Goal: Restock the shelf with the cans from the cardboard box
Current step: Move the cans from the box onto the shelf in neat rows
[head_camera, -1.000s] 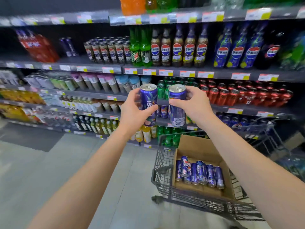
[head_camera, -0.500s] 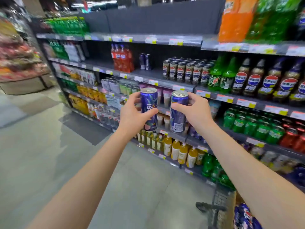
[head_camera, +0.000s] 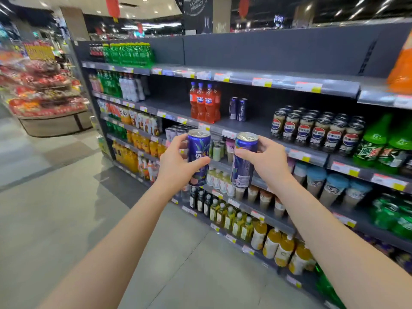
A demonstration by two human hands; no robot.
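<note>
Bright, even store light comes from small ceiling spotlights (head_camera: 145,0), which smear into short streaks at the top corners. The grey floor (head_camera: 66,219) carries a soft sheen and a dark shadow at the foot of the shelving (head_camera: 278,128). The wide lens bends the shelves and stretches both forearms at the bottom edge. The red produce stand (head_camera: 44,94) far left is blurred; price tags are unreadable.

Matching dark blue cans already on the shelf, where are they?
Head view, upper centre: two dark blue cans stand on the second shelf, between orange bottles and Pepsi cans.
</note>
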